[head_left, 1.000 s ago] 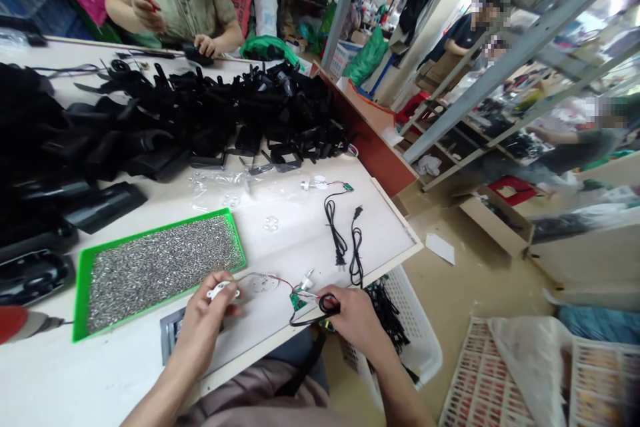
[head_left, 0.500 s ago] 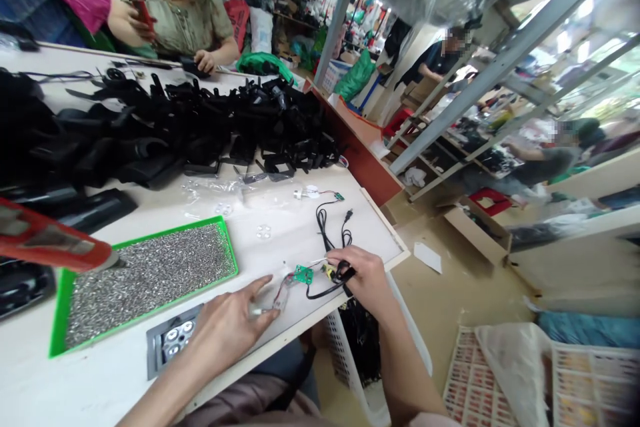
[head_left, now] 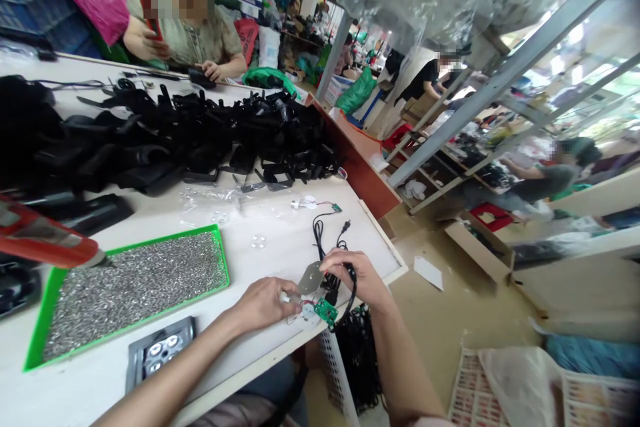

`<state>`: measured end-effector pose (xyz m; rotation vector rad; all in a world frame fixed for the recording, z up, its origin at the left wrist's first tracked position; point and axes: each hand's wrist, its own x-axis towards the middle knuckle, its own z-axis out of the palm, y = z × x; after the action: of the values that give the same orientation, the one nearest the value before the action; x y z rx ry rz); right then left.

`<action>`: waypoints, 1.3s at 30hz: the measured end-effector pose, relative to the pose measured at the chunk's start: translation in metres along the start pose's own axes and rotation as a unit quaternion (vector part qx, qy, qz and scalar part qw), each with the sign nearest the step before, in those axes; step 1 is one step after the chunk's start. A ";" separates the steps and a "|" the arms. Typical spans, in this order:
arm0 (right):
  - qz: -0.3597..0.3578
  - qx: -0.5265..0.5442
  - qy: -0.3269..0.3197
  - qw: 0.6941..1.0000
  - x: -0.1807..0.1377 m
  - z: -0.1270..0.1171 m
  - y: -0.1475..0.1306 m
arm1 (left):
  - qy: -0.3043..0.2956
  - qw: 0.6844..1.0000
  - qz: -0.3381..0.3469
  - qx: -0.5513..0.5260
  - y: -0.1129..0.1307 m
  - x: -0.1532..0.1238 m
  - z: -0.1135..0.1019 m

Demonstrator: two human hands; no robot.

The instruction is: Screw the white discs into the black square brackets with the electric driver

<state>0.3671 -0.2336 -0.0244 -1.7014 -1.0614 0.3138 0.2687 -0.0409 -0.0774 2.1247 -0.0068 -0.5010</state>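
Note:
My right hand (head_left: 357, 277) pinches the edge of a thin grey metal plate (head_left: 311, 279), tilted above the table. Black cable (head_left: 353, 280) loops by the right fingers. My left hand (head_left: 267, 303) is closed at the plate's lower left, with a small whitish piece partly hidden between thumb and fingers. Below the plate, near the table's front edge, are a green circuit board (head_left: 326, 312) with thin wires and a pale round part (head_left: 309, 315). A dark square lamp housing (head_left: 163, 352) with round reflectors lies left of my left forearm.
A green tray (head_left: 226, 260) of small screws stands at left, an orange-red screwdriver (head_left: 47, 233) over it. Black parts (head_left: 200, 127) are heaped behind. A basket (head_left: 336, 363) of black cables sits below the table edge. Across the table, a person (head_left: 200, 40) holds a tool.
The grey plate has come up into my right hand. The left hand has lifted from the tabletop and closed. The circuit board has shifted right and toward the front edge.

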 end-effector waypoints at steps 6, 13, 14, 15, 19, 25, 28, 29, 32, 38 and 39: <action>-0.007 0.034 -0.030 0.999 0.008 0.000 0.005 | 0.015 0.998 0.007 0.054 0.005 0.006 0.008; -0.001 0.006 -0.003 1.000 0.008 -0.009 0.014 | 0.032 0.997 -0.027 -0.066 -0.014 -0.002 0.012; 0.003 -0.004 0.001 1.000 0.008 -0.010 0.016 | 0.033 0.995 -0.038 -0.090 -0.019 -0.005 0.012; 0.006 -0.012 0.003 1.000 0.007 -0.011 0.018 | 0.037 0.993 -0.044 -0.108 -0.022 -0.008 0.011; -0.008 -0.006 -0.036 0.999 0.005 -0.006 0.021 | 0.072 0.993 -0.049 -0.075 -0.023 -0.019 0.003; -0.067 -0.012 -0.187 0.980 0.004 0.006 0.003 | 0.065 0.993 -0.005 -0.093 -0.014 -0.018 -0.008; -0.072 0.022 -0.193 0.978 0.000 -0.003 -0.004 | 0.011 0.971 -0.065 -0.232 -0.020 -0.011 -0.006; -0.066 0.036 -0.184 0.980 -0.003 -0.008 -0.005 | 0.012 0.958 -0.086 -0.273 -0.023 -0.009 -0.003; -0.049 0.079 -0.146 0.985 -0.010 -0.024 -0.003 | 0.058 0.925 -0.109 -0.360 -0.030 -0.006 0.004; 0.086 -0.015 -0.002 0.996 -0.004 -0.033 0.009 | 0.107 0.902 -0.103 -0.405 -0.036 -0.001 0.009; 0.111 -0.033 0.037 0.993 0.000 -0.033 0.012 | 0.111 0.904 -0.104 -0.400 -0.037 -0.001 0.008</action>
<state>0.3947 -0.2547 -0.0217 -1.8810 -0.8372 0.3565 0.2585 -0.0262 -0.1107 1.3576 0.4826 -0.3017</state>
